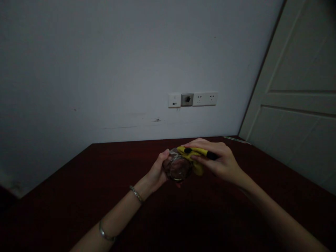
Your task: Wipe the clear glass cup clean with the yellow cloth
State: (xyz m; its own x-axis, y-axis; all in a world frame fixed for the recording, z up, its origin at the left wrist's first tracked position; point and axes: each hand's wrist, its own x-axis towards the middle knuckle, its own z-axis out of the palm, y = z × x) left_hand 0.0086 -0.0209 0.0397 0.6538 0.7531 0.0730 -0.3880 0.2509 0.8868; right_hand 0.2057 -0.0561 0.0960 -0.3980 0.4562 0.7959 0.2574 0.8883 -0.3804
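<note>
A clear, round glass vessel (179, 169) is tilted in my left hand (159, 169), its round end facing me. Whether it is a cup or a jar I cannot tell in the dim light. My left thumb lies along its near-left side, and fingertips show beneath it. Pinched in my right hand (219, 157) is a yellow cloth (196, 154) with black patches. The cloth touches the upper right side of the glass, and a loose fold hangs down beside it. Both hands are above the dark red table.
The dark red tabletop (78, 196) reaches back to a pale wall (118, 70). Wall sockets (204, 99) sit above its back edge. A panelled white door (296, 105) stands on the right. A thin patterned strip (236, 139) lies near the far right corner.
</note>
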